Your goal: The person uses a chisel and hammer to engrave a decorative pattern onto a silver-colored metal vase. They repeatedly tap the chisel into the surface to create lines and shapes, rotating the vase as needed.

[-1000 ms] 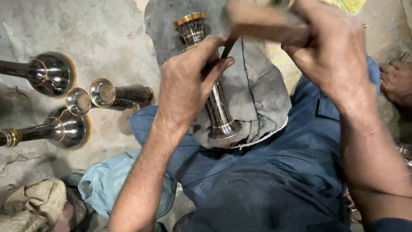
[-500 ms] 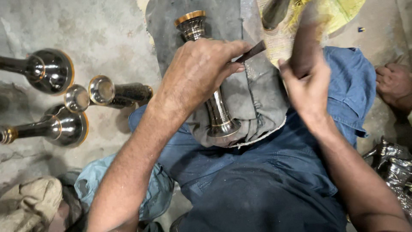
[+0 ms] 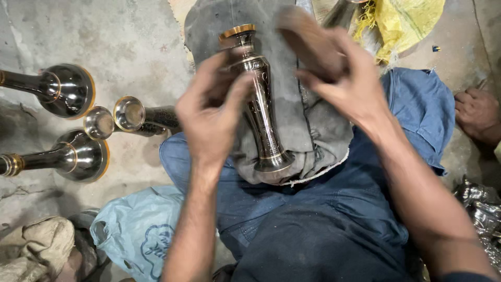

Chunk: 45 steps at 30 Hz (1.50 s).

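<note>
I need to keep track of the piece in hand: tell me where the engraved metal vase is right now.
In the head view, the engraved metal vase lies centre frame on a grey cloth over the person's lap, just right of the left hand.

Crumpled pale blue plastic bag [image 3: 136, 236] bottom left on floor, yellow woven sack [image 3: 404, 21] top right

**Polished metal on worn cloth**

The tall vase [image 3: 261, 104] is dark, glossy metal with a brassy gold rim and fine engraved bands, catching the light. It lies on a grey cloth [image 3: 308, 130], matt and scuffed. Beneath that, blue denim-like fabric [image 3: 323, 219], soft and dull. On the rough, stained concrete floor [image 3: 130, 47], more mirror-bright metal vases [image 3: 68, 91] gleam. A pale blue plastic bag [image 3: 130, 235] looks thin and crinkled; a yellow woven sack [image 3: 407, 23] frays.
</note>
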Each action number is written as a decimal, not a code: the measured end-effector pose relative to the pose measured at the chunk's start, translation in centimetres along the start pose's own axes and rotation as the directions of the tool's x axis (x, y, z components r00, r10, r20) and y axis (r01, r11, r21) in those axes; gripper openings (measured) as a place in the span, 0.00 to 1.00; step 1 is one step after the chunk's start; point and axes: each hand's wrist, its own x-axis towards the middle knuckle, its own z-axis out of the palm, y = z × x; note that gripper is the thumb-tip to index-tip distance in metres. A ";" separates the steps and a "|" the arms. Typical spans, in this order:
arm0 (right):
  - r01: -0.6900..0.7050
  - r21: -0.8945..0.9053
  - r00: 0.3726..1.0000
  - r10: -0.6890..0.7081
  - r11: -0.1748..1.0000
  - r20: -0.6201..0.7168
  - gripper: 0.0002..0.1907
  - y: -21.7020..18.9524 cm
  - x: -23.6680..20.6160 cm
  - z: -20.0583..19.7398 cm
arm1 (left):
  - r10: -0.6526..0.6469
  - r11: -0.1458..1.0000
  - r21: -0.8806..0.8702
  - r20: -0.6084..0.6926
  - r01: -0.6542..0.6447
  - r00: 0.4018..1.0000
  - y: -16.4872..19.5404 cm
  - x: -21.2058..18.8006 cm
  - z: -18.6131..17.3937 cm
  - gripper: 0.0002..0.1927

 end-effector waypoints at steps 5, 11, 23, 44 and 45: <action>0.146 0.052 0.936 -0.156 0.988 0.314 0.47 -2.4 5.9 1.9 | -0.257 0.953 -0.230 -0.270 0.197 0.928 -1.7 -3.3 -0.3 0.17; 0.180 -0.432 0.963 -0.069 0.884 0.261 0.54 -6.4 6.8 4.3 | -0.281 0.939 -0.279 -0.278 0.203 0.918 -3.4 -4.0 0.0 0.15; -0.036 -0.246 0.993 0.062 0.969 0.100 0.26 -4.3 4.5 -1.4 | 0.084 0.996 -0.038 0.012 -0.084 0.996 -4.2 0.0 0.9 0.18; 0.322 -0.790 0.845 -0.534 0.522 -0.008 0.14 -1.6 -0.1 -6.7 | 0.274 0.885 0.211 0.487 -0.416 0.829 -2.3 2.7 -0.4 0.17; 0.316 -0.804 0.858 -0.513 0.503 0.017 0.13 -2.3 0.1 -6.8 | 0.289 0.897 0.181 0.452 -0.404 0.844 -2.5 2.6 -0.3 0.16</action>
